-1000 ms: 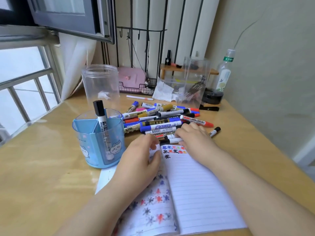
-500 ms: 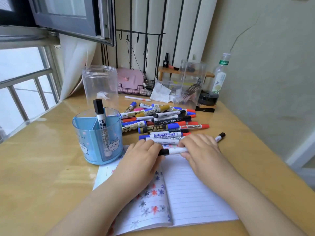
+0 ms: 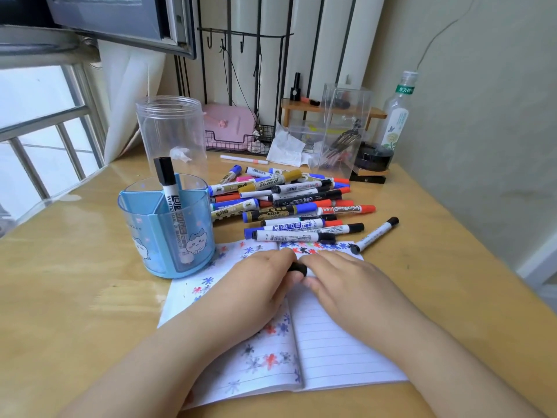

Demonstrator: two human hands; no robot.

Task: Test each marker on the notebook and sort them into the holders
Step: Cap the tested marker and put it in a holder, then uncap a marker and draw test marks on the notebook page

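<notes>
An open lined notebook [image 3: 337,351] with coloured scribble marks lies at the front of the table. Above its middle, my left hand [image 3: 256,285] and my right hand [image 3: 346,282] meet on one black-capped marker [image 3: 298,269]; the left fingers are on the cap, the right hand covers the barrel. A pile of markers [image 3: 289,203] lies just beyond the notebook. A blue divided holder [image 3: 141,236] at the left holds one black-capped whiteboard marker [image 3: 173,206] upright. Behind it stands a tall clear jar [image 3: 171,131].
A loose black marker [image 3: 375,235] lies right of the pile. At the back are a clear box [image 3: 343,128], a bottle [image 3: 396,116], a black round object [image 3: 373,159], crumpled tissue [image 3: 286,147], a white pen [image 3: 244,159] and a wire rack with a pink item [image 3: 230,125]. The window is to the left.
Both hands drew a black-capped marker from the pile's near edge back over the notebook. They now close together on it, hiding most of the marker.
</notes>
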